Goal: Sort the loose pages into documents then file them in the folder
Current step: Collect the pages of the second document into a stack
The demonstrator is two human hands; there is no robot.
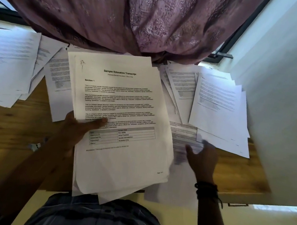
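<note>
A person stands at a wooden counter (3,127) strewn with printed pages. The left hand (76,129) grips a thick stack of pages (124,108) raised above the counter, thumb pressed on the top sheet, headed "Sample Education Transcript". The right hand (203,157), blurred, has its fingers spread and holds nothing, over a loose page (184,138) lying on the counter; whether it touches is unclear. Black bracelets (206,189) circle that wrist. Further piles lie at the left (2,64) and right (219,108), below a purple curtain (121,9).
</note>
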